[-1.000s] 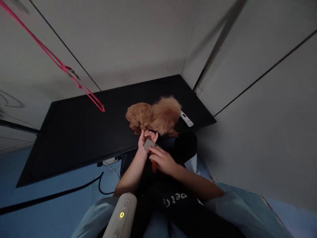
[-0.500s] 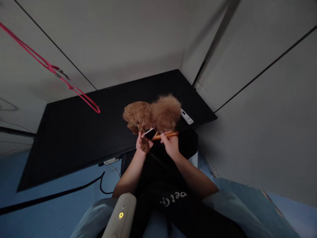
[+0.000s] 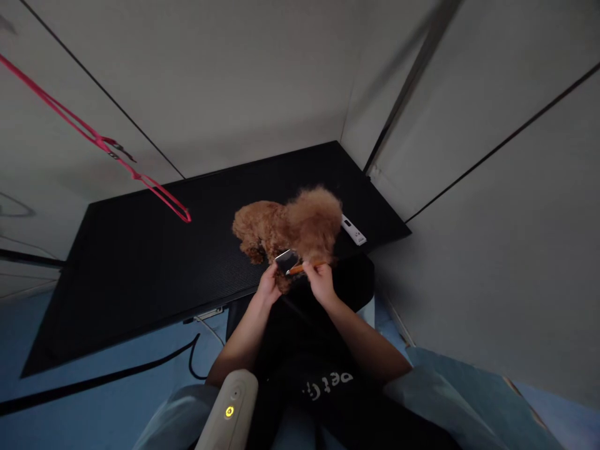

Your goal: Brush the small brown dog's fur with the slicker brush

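Note:
A curly brown dog (image 3: 263,222) is on the black table near its front edge, its fluffy head toward the right. My left hand (image 3: 268,286) is closed around one of its legs, and the shaggy paw (image 3: 283,285) hangs out beside my fingers. In my right hand (image 3: 321,284) is a slicker brush (image 3: 295,270) with an orange-brown wooden handle. The brush's dark, flat head lies between my hands, close against the dog's leg. Fur from the dog's head partly covers the handle's right end.
A white hair clipper (image 3: 353,231) lies on the table (image 3: 154,256), right of the dog. A pink looped lead (image 3: 162,192) hangs over the table's left part. Grey walls stand behind and to the right. A grey device with a yellow light (image 3: 229,410) is close below.
The view has tilted slightly, so the table sits lower in it. My right hand and the brush have shifted a little toward me and left. My left hand still holds the leg.

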The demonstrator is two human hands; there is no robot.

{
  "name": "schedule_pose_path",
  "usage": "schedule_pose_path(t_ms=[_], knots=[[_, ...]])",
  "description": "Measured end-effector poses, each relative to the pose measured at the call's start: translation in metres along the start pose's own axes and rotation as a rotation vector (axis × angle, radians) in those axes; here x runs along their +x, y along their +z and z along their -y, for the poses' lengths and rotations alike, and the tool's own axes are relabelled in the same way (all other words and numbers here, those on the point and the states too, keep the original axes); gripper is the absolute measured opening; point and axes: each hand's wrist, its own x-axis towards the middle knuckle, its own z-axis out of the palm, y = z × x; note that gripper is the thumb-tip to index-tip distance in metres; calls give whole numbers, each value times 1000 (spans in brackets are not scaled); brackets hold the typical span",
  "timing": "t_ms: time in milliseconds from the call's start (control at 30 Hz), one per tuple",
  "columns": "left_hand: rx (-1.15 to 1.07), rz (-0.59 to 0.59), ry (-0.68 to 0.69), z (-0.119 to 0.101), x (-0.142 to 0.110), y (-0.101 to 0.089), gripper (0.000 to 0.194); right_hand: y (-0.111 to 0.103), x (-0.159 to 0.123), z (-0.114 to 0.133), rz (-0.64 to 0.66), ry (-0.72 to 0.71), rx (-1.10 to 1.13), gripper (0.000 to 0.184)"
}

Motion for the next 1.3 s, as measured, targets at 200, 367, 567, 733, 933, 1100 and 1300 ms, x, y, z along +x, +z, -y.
schedule_pose_path(t_ms=[200, 367, 567, 733, 933, 1100, 1300], knots=[[-13, -75, -37, -3, 1, 2, 21, -5, 7, 6, -117, -91, 0, 22], [-40, -80, -25, -2, 0, 9, 21, -9, 8, -1, -135, -39, 34, 22], [-34, -15, -14, -1, -3, 18, 34, -16, 11, -11, -73, 13, 44, 23], [0, 9, 5, -1, -6, 22, 39, -18, 17, -13, -141, 17, 112, 24], [116, -83, 9, 1, 7, 29, 24, -19, 4, -21, -157, 274, 434, 27], [258, 50, -121, -3, 17, 29, 36, -3, -24, -31, 351, 456, 570, 30], [346, 62, -272, -19, 10, 21, 33, 13, -22, -33, 239, 289, 537, 27]])
